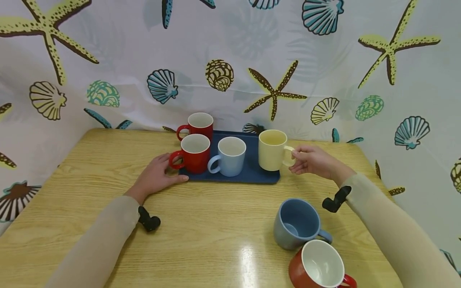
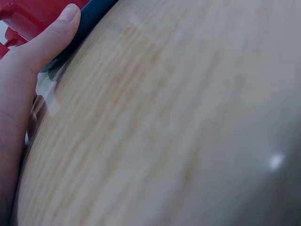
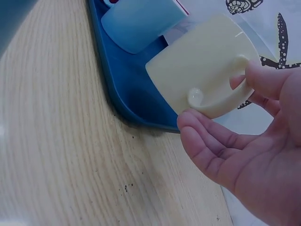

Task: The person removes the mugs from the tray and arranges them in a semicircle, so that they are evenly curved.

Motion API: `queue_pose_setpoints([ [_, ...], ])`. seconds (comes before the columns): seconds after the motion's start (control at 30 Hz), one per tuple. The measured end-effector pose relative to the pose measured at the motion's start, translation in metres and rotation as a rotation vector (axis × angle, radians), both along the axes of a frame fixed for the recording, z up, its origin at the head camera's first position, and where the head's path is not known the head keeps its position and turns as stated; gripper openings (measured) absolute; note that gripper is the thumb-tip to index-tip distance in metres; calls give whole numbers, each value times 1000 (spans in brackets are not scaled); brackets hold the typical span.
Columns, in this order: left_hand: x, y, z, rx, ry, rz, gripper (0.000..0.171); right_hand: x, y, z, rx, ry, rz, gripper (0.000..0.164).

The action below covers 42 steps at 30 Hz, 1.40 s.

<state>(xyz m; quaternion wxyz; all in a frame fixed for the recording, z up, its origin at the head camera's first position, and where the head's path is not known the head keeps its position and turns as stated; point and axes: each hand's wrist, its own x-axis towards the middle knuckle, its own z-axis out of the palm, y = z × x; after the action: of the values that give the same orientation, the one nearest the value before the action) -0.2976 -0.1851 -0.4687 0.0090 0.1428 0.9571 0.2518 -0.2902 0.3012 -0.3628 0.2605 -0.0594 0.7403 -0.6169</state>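
Right hand (image 1: 312, 162) pinches upright pale-yellow round mug (image 1: 272, 156) by right-side handle (image 1: 289, 148), over right end of flat blue tray (image 1: 251, 173).

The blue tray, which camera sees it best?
The head view, because it shows the blue tray along most of its length. The right wrist view shows only part of it, close up, partly behind the yellow mug. The left wrist view shows just a strip of edge beside the left hand.
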Motion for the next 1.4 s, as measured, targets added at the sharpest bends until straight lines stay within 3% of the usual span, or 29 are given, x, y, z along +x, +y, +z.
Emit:
queue_pose_setpoints([
  [0.83, 4, -5, -3, -1, 6, -10, 103, 36, 16, -15, -33, 9, 161, 12],
  [1.17, -1, -6, -6, 14, 34, -22, 99, 48, 15, -23, -117, 31, 246, 19],
  [1.4, -4, -3, -6, 13, 46, -22, 99, 56, 14, -29, -81, 54, 261, 21],
])
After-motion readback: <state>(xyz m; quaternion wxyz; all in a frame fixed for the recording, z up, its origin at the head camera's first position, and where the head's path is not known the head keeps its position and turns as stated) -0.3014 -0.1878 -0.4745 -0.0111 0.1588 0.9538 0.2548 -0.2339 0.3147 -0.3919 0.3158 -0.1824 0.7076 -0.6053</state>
